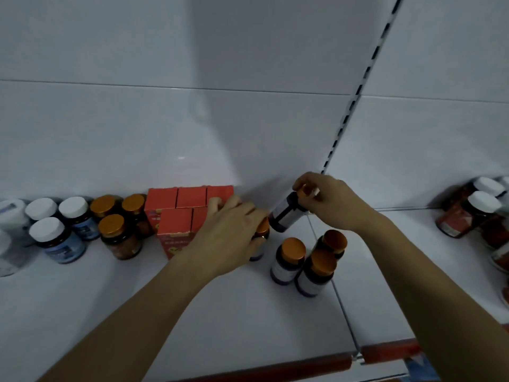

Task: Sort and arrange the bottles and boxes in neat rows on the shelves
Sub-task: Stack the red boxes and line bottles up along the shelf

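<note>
left hand [234, 227] curled over standing bottle [261, 233], apparently steadying it beside red boxes [190, 201] | right hand [333, 202] pinches tilted bottle [285, 213] by its cap, likely next in row | loose bottles [292, 257] stand near on shelf [220, 312]

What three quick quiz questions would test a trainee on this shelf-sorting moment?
1. True or false: the right hand holds the right-hand bottle upright on the shelf.
2. How many loose bottles stand in the orange-capped cluster just in front of the right hand? A two, B three, C five.
3. Fill in: the left hand grips the left-hand bottle right beside the red ____.

Key: 1 false, it is tilted; 2 B; 3 boxes.
</note>
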